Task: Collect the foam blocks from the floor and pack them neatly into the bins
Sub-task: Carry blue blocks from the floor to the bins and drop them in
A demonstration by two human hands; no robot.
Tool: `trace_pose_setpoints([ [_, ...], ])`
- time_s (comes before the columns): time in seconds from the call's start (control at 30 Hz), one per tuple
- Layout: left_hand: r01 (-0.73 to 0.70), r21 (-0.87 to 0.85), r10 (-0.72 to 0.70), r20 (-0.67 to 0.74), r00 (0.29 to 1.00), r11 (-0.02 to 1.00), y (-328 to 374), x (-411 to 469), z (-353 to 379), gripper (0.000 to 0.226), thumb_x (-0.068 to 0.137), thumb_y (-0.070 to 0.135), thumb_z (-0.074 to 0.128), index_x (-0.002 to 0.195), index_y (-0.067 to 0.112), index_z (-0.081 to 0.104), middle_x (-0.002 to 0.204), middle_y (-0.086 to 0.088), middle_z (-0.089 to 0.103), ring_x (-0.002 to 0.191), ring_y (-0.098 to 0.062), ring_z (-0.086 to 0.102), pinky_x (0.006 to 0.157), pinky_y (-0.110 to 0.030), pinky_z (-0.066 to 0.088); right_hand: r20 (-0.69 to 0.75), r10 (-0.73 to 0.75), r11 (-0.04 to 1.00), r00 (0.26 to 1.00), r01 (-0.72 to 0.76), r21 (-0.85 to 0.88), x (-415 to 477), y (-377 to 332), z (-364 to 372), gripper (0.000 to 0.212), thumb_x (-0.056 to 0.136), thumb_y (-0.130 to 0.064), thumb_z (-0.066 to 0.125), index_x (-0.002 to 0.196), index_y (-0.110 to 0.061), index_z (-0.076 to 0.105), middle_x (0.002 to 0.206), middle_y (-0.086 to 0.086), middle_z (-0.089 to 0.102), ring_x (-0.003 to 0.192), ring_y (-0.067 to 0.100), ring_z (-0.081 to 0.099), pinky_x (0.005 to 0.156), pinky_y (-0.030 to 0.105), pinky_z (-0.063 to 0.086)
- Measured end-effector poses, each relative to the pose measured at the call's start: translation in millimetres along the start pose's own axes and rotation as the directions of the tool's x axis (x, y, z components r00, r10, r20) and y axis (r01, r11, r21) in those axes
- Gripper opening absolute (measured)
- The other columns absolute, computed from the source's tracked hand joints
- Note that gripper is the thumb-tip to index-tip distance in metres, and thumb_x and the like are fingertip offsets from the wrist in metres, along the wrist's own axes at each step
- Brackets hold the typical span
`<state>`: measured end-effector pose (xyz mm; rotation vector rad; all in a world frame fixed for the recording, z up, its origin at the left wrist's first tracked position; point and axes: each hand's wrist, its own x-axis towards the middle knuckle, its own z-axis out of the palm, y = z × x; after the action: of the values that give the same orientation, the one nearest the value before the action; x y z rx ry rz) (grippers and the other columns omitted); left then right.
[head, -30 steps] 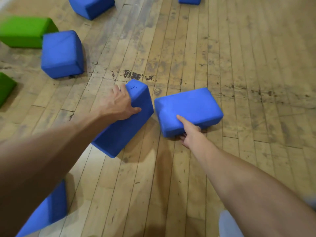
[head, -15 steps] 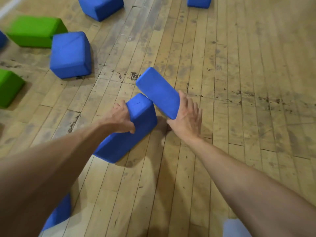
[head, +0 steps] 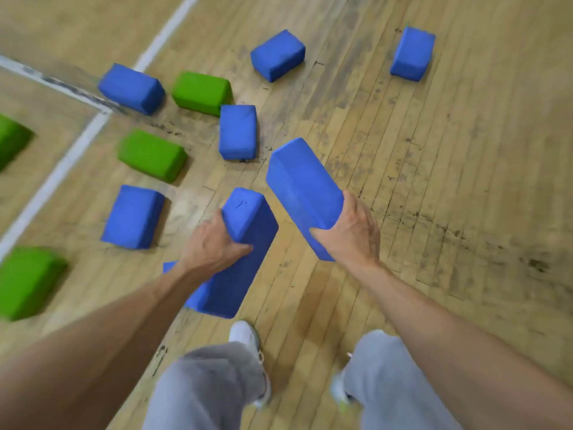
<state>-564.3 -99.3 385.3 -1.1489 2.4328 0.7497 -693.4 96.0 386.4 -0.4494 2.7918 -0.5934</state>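
My left hand (head: 214, 243) grips a blue foam block (head: 245, 259) lifted off the wooden floor, fingers curled over its upper edge. My right hand (head: 350, 231) grips a second blue foam block (head: 300, 181) by its near end, held up and tilted away from me. Another blue block (head: 169, 266) peeks out under my left wrist. Several more blue blocks, such as one (head: 238, 131) straight ahead and one (head: 133, 217) to the left, lie on the floor with green blocks (head: 152, 155) among them. No bin is in view.
White painted lines (head: 52, 178) cross the wooden floor at the left. My grey trouser legs (head: 210, 386) and white shoes (head: 245, 333) are below the hands. More blocks lie far ahead, a blue one (head: 412, 52) at upper right and a green one (head: 26, 280) at lower left.
Both blocks have been lifted off the floor and I have risen, so the view widened and more blocks, the floor lines and my legs came into sight.
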Motion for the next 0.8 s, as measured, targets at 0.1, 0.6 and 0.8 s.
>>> trace_pose_setpoints([
  [0.1, 0.145, -0.213, -0.159, -0.052, 0.986, 0.966, -5, -78, -97, 0.079, 0.067, 0.044, 0.079, 0.12, 0.004, 0.036, 0.117, -0.015, 0.052, 0.111, -0.035, 0.052, 0.08, -0.037, 0.041, 0.052, -0.062, 0.998, 0.997, 0.063, -0.004, -34, -75, -84, 0.079, 0.064, -0.039, 0.074, 0.133, -0.015, 0.041, 0.126, 0.002, 0.054, 0.117, 0.025, 0.05, 0.095, 0.037, 0.041],
  [0.6, 0.386, -0.707, -0.776, -0.373, 0.509, 0.593, -78, -392, -250, 0.086, 0.056, 0.049, 0.08, 0.126, 0.018, 0.041, 0.12, -0.002, 0.05, 0.109, -0.027, 0.054, 0.09, -0.049, 0.048, 0.366, -0.589, 0.801, 0.721, 0.579, 0.15, -148, -280, -226, 0.093, 0.067, -0.045, 0.079, 0.142, -0.013, 0.035, 0.137, 0.007, 0.047, 0.127, 0.027, 0.044, 0.101, 0.04, 0.038],
  [0.8, 0.337, -0.905, -0.963, -0.219, 0.156, 0.261, -117, -535, -209, 0.09, 0.053, 0.046, 0.084, 0.129, 0.018, 0.043, 0.122, -0.002, 0.054, 0.11, -0.027, 0.055, 0.09, -0.049, 0.049, 0.46, -0.786, 0.551, 0.413, 0.805, 0.22, -245, -351, -217, 0.091, 0.067, -0.045, 0.079, 0.141, -0.013, 0.036, 0.132, 0.007, 0.049, 0.124, 0.027, 0.046, 0.099, 0.041, 0.041],
])
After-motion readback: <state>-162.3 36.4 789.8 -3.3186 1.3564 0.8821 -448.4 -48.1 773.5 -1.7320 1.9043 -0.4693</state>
